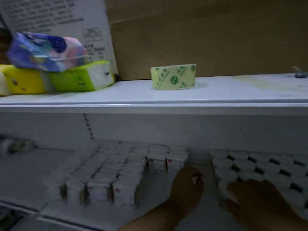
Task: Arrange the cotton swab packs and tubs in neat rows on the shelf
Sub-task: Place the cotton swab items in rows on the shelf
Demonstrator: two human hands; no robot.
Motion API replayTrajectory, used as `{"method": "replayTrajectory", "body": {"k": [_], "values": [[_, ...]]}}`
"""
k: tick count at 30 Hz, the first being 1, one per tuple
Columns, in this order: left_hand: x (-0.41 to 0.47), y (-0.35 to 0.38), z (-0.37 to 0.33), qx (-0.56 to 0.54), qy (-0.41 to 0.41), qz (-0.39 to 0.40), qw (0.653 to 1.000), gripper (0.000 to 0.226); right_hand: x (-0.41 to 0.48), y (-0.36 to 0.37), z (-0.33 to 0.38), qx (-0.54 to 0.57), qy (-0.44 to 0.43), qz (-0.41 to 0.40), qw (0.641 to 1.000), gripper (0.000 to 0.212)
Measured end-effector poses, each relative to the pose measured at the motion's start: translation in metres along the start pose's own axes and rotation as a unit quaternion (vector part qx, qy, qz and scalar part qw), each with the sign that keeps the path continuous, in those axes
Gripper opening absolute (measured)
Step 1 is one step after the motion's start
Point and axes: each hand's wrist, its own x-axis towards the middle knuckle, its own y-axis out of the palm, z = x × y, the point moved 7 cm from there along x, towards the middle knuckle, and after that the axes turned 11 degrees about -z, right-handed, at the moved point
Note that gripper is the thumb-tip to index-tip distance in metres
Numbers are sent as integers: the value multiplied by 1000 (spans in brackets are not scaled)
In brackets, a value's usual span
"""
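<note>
On the lower shelf, white cotton swab packs stand in several rows running front to back. Round white tubs fill the right side in rows. My left hand reaches in between the two groups, close to the two rearmost packs; its fingers look curled, with something small and pale at the thumb. My right hand rests on the front tub at the left edge of the tub block, fingers curved around it. The picture is dim and blurred.
The upper shelf carries a roll of green-printed tape, yellow and green tissue packs with a purple pack on top, a white carton and a brown cardboard box. A bare stretch of lower shelf lies at the left.
</note>
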Motion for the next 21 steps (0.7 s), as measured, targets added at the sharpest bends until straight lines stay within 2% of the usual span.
{"method": "replayTrajectory", "body": {"k": [2,3,5,6,9,12,14,16,18,21], "values": [[-9,-39,-14,75,59,41,995,31,5,-32,26,47,-24,-35,998,103],[-15,-58,-16,126,85,75,985,31,4,-49,44,78,-45,-29,995,100],[-23,-104,-6,230,111,114,960,40,11,-78,88,118,-115,-48,985,60],[-24,-132,5,283,101,119,946,46,15,-91,116,151,-149,-43,976,48],[-24,-223,50,403,34,122,906,56,29,-94,205,189,-259,8,947,45],[-27,-321,103,477,-57,100,871,62,51,-84,298,198,-299,32,933,15],[-36,-374,138,497,-118,83,856,64,64,-83,368,187,-335,31,923,24],[-47,-414,163,480,-153,50,862,64,73,-85,437,173,-359,33,917,28],[-62,-442,182,453,-151,33,878,62,79,-80,495,171,-370,43,912,42],[-89,-477,218,473,-129,52,870,61,82,-71,554,130,-382,46,914,57]]}}
